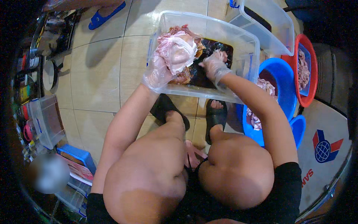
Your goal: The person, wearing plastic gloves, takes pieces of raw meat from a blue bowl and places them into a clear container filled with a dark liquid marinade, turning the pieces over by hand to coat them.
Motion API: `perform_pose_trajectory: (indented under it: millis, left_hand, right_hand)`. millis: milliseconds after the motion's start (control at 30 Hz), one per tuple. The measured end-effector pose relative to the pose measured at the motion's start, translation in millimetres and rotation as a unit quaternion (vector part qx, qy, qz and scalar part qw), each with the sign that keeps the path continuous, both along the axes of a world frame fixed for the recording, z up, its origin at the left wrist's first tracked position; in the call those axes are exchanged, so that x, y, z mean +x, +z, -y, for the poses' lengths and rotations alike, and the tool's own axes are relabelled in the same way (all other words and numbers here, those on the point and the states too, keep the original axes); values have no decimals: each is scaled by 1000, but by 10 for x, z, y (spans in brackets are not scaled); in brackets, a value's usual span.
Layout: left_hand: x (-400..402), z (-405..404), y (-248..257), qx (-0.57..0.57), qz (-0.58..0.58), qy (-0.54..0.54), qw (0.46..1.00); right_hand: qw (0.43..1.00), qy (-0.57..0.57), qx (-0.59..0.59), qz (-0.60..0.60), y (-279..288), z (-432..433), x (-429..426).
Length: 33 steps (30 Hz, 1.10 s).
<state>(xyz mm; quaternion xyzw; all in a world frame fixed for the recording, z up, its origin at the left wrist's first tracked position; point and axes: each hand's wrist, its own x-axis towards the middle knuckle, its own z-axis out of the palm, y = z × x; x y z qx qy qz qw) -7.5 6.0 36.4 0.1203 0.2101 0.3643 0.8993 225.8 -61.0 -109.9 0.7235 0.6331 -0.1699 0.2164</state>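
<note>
A translucent plastic bin [246, 36] stands on the floor before me, with dark liquid [208, 75] pooled over part of its bottom. In a clear plastic glove, my left hand [159, 72] grips a large pale piece of raw meat [179, 53] with whitish skin or membrane. More reddish raw meat [183, 77] lies under and behind that piece. My right hand [216, 67], gloved the same way, is down inside the bin over the dark liquid. Something pinkish shows at its fingertips; whether it is meat or the fingers themselves is unclear.
To the right are a blue basin [289, 84] holding raw meat [267, 86] and a red basin [314, 72] with a meat-filled blue container inside. Another clear bin [268, 39] stands behind them. Another person's foot in a blue slipper [105, 18] is at upper left. Lidded plastic boxes [47, 123] line the left.
</note>
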Motion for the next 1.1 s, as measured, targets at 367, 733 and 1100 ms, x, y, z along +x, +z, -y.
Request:
perform_pose_trajectory:
  millis: [367, 733, 1100]
  left_hand:
    - [-11, -62, 6, -102, 165, -46, 980]
    - [-173, -276, 429, 16, 225, -61, 972]
    - [-45, -14, -67, -30, 138, -40, 989]
  right_hand:
    - [978, 73, -97, -167, 409, 234, -276]
    - [799, -86, 27, -595, 1168, -42, -781]
    - [870, -212, 175, -410, 1175, -84, -256]
